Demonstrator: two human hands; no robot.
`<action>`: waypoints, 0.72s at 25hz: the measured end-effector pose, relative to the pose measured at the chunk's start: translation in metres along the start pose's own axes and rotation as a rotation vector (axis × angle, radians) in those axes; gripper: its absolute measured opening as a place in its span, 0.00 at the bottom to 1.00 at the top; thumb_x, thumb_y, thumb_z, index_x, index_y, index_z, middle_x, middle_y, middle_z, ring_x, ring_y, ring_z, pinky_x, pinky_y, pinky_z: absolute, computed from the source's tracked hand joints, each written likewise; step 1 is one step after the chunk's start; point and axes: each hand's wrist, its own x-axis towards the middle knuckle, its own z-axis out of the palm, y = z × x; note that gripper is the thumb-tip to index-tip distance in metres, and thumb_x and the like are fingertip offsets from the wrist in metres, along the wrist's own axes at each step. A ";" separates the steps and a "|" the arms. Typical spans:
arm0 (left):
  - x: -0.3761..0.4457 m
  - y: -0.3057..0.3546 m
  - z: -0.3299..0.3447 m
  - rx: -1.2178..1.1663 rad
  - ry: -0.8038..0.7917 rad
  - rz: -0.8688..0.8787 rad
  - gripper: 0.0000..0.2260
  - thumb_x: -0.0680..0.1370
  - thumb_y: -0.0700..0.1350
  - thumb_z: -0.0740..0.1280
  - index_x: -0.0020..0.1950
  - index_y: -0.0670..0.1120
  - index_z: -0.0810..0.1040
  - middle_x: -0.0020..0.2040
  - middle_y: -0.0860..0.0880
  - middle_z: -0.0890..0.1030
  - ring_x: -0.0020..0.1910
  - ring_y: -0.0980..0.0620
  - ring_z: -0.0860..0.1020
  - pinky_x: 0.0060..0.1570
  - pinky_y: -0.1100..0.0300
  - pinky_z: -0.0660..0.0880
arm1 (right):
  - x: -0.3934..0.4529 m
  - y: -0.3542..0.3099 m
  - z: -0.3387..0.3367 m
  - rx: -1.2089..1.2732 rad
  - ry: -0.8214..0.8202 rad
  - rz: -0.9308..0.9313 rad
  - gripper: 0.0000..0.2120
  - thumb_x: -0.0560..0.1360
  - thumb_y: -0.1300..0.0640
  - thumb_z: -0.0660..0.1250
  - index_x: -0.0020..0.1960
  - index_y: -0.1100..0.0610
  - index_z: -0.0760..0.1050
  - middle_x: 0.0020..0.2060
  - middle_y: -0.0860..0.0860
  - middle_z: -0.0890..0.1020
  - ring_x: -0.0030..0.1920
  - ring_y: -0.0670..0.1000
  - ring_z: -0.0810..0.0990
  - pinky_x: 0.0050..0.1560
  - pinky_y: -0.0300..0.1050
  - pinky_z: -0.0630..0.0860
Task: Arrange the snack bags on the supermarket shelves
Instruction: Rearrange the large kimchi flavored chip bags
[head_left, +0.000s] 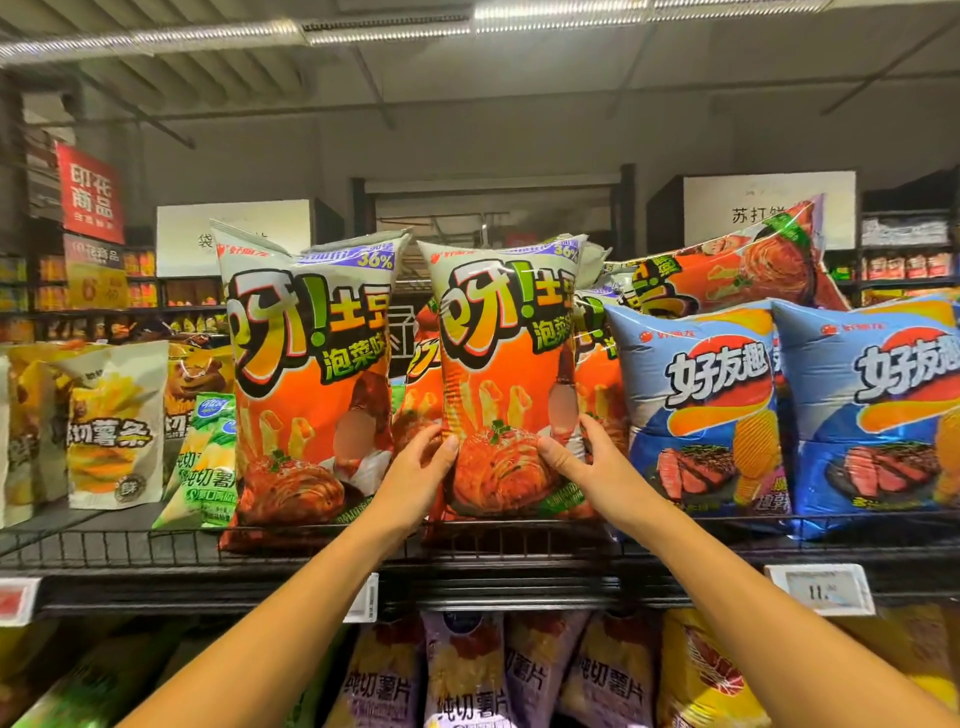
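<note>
An orange kimchi-flavour snack bag (501, 364) stands upright at the middle of the top wire shelf (156, 545). My left hand (421, 467) grips its lower left edge and my right hand (582, 462) grips its lower right edge, thumbs on the front. A second identical orange bag (306, 374) stands upright just to its left. More orange bags stand behind, and one (727, 265) lies tilted on top at the right.
Two blue steak-flavour chip bags (696, 405) (878, 405) stand to the right. Yellow-white fry bags (109, 431) and green bags (208, 457) sit at the left. A price tag (818, 590) hangs on the shelf front. Purple and yellow bags (467, 675) fill the shelf below.
</note>
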 end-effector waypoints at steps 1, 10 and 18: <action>0.002 -0.001 0.000 -0.002 -0.002 0.000 0.23 0.82 0.52 0.61 0.76 0.45 0.66 0.66 0.52 0.71 0.64 0.58 0.67 0.61 0.63 0.64 | 0.003 0.001 -0.001 -0.021 -0.002 0.007 0.62 0.58 0.17 0.63 0.81 0.49 0.50 0.78 0.47 0.64 0.76 0.49 0.64 0.75 0.50 0.60; 0.007 -0.015 -0.014 -0.163 -0.248 -0.114 0.32 0.74 0.61 0.66 0.77 0.59 0.61 0.66 0.59 0.68 0.52 0.72 0.72 0.37 0.70 0.77 | 0.002 0.009 -0.005 -0.054 0.055 -0.026 0.60 0.55 0.15 0.60 0.78 0.45 0.53 0.68 0.44 0.70 0.66 0.46 0.70 0.63 0.44 0.64; 0.006 -0.019 -0.011 -0.164 -0.251 -0.097 0.37 0.68 0.64 0.67 0.76 0.60 0.60 0.66 0.60 0.69 0.50 0.73 0.76 0.37 0.69 0.78 | 0.002 0.015 -0.004 -0.029 -0.005 -0.034 0.57 0.60 0.16 0.59 0.80 0.39 0.42 0.79 0.45 0.61 0.77 0.48 0.62 0.74 0.48 0.60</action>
